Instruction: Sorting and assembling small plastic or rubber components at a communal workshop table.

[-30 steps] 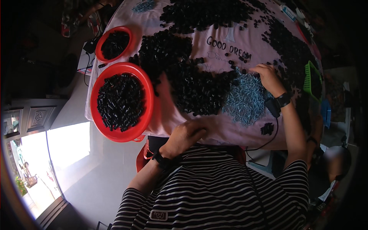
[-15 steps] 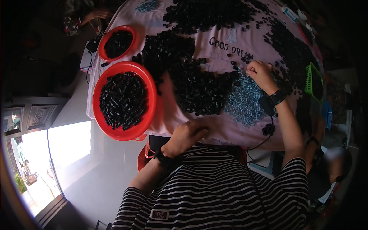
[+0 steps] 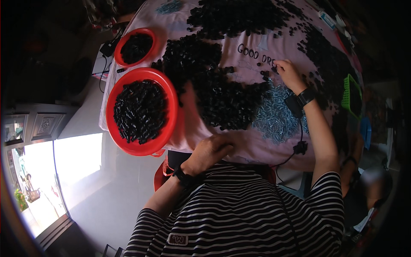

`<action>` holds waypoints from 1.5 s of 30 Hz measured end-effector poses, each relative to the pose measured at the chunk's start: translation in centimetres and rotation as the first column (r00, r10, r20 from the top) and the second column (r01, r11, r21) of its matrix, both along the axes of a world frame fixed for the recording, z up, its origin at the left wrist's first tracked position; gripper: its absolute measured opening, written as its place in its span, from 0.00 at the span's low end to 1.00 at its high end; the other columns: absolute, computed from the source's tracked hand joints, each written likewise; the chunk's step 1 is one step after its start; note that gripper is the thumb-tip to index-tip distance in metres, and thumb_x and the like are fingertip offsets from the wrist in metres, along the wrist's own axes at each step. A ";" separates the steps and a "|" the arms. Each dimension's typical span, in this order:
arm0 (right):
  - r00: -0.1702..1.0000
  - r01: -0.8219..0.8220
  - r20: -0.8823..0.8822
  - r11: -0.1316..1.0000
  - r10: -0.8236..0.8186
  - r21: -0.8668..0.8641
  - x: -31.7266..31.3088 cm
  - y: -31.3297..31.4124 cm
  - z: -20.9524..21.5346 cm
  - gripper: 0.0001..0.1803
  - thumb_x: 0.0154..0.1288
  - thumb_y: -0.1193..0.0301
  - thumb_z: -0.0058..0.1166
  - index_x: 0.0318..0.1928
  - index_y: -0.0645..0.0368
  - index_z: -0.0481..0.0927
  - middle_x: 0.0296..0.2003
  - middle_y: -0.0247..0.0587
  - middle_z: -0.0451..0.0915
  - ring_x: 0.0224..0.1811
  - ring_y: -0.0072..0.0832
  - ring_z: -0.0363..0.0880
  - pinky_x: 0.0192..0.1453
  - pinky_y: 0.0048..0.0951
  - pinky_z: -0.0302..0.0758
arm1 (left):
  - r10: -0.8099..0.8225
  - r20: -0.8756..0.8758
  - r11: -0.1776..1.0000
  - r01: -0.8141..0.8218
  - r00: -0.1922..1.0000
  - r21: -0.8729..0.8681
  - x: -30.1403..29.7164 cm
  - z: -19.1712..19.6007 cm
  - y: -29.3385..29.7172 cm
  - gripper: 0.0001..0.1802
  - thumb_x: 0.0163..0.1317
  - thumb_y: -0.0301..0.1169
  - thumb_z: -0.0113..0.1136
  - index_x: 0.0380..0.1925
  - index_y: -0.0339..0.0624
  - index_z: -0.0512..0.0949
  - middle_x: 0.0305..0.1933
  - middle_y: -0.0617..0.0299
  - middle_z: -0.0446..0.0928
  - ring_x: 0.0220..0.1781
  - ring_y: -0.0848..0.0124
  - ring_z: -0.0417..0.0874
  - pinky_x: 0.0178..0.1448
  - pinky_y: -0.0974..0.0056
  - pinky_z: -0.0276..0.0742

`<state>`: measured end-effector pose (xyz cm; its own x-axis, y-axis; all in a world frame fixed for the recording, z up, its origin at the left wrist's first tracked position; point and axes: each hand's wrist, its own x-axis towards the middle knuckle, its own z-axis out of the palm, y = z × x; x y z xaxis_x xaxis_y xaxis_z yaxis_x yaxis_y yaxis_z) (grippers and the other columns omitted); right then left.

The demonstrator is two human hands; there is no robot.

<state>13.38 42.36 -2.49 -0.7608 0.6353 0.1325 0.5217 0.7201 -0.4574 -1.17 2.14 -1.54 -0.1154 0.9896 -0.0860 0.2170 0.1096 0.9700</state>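
Observation:
My right hand (image 3: pixel 290 76) is stretched over the pink cloth (image 3: pixel 246 147), its fingertips pinched together above the dark print. Whatever sits in the pinch is too small to name. Just below it lie a few loose black pieces (image 3: pixel 265 73) and a heap of small light-blue metal pieces (image 3: pixel 276 113). My left hand (image 3: pixel 208 154) rests at the table's near edge with its fingers curled in; anything inside them is hidden. A large heap of short black tubular pieces (image 3: pixel 227 105) spreads between the two hands, beyond the left one.
A big red basin (image 3: pixel 171 118) full of black pieces stands on the left, with a smaller red basin (image 3: pixel 153 43) behind it. More black heaps (image 3: pixel 239 17) cover the far side. At right are a green basket (image 3: pixel 346 92) and another person's arm (image 3: pixel 353 156). A black cable (image 3: pixel 301 147) hangs from my right wrist.
My right hand has moved a little farther away, from the edge of the light-blue heap up to the printed area. The left hand stays at the table edge. The view has shifted slightly.

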 end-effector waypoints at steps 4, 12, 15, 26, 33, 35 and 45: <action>0.988 -0.147 -0.054 0.984 0.142 -0.102 -2.0 -2.6 0.7 0.15 0.68 0.79 0.53 0.54 0.63 0.84 0.45 0.49 0.83 0.48 0.42 0.83 0.54 0.34 0.78 | -0.012 -0.002 1.000 0.012 1.000 -0.013 0.0 -0.2 0.0 0.13 0.66 0.31 0.61 0.48 0.38 0.82 0.39 0.50 0.85 0.41 0.54 0.87 0.48 0.55 0.81; 0.986 -0.149 -0.110 0.953 0.124 -0.262 -1.4 -2.6 2.4 0.18 0.70 0.83 0.46 0.56 0.63 0.83 0.49 0.44 0.85 0.44 0.33 0.85 0.53 0.29 0.80 | -0.019 -0.018 1.000 0.019 1.000 0.022 0.0 -0.3 0.0 0.13 0.66 0.31 0.61 0.48 0.38 0.82 0.39 0.50 0.85 0.42 0.53 0.86 0.48 0.54 0.81; 0.968 -0.244 0.030 0.963 0.249 -0.115 -0.4 -3.6 2.6 0.23 0.65 0.87 0.44 0.56 0.60 0.84 0.51 0.42 0.85 0.49 0.36 0.83 0.58 0.31 0.78 | -0.006 -0.007 1.000 0.006 1.000 0.013 -0.1 -0.2 -0.1 0.13 0.66 0.31 0.60 0.48 0.38 0.82 0.39 0.50 0.85 0.41 0.54 0.87 0.48 0.55 0.81; 0.946 -0.313 0.119 0.945 0.301 0.094 3.1 -7.7 3.8 0.26 0.59 0.90 0.43 0.54 0.63 0.84 0.53 0.44 0.82 0.59 0.41 0.76 0.67 0.37 0.72 | -0.018 0.008 1.000 0.018 1.000 0.003 0.0 -0.1 0.1 0.13 0.66 0.31 0.61 0.47 0.38 0.82 0.39 0.50 0.85 0.41 0.55 0.87 0.48 0.56 0.81; 0.952 -0.294 0.121 0.948 0.280 0.124 4.8 -11.1 5.2 0.22 0.57 0.89 0.46 0.50 0.66 0.84 0.49 0.45 0.83 0.55 0.43 0.78 0.63 0.39 0.75 | -0.001 -0.001 1.000 0.001 1.000 -0.011 0.2 -0.3 -0.1 0.13 0.65 0.31 0.61 0.48 0.40 0.82 0.41 0.51 0.85 0.43 0.54 0.87 0.49 0.56 0.81; 0.946 -0.314 0.125 0.938 0.298 0.144 5.4 -11.9 5.2 0.22 0.56 0.89 0.48 0.50 0.66 0.84 0.48 0.45 0.83 0.53 0.43 0.79 0.61 0.39 0.76 | 0.001 -0.008 1.000 -0.001 1.000 -0.005 0.2 -0.2 -0.1 0.13 0.65 0.31 0.61 0.48 0.40 0.82 0.41 0.51 0.85 0.43 0.54 0.87 0.49 0.56 0.81; 0.993 -0.100 0.080 0.971 0.084 0.218 5.5 -7.1 3.7 0.27 0.57 0.92 0.44 0.55 0.65 0.82 0.56 0.49 0.80 0.61 0.45 0.77 0.67 0.40 0.74 | -0.043 -0.005 0.999 0.043 0.999 -0.024 0.0 0.0 0.1 0.11 0.66 0.30 0.60 0.46 0.38 0.82 0.39 0.50 0.85 0.42 0.53 0.86 0.48 0.55 0.80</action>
<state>18.88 35.24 1.23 -0.8269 0.5229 0.2068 0.4734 0.8459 -0.2457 -1.15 2.21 -1.55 -0.0729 0.9913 -0.1094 0.2276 0.1233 0.9659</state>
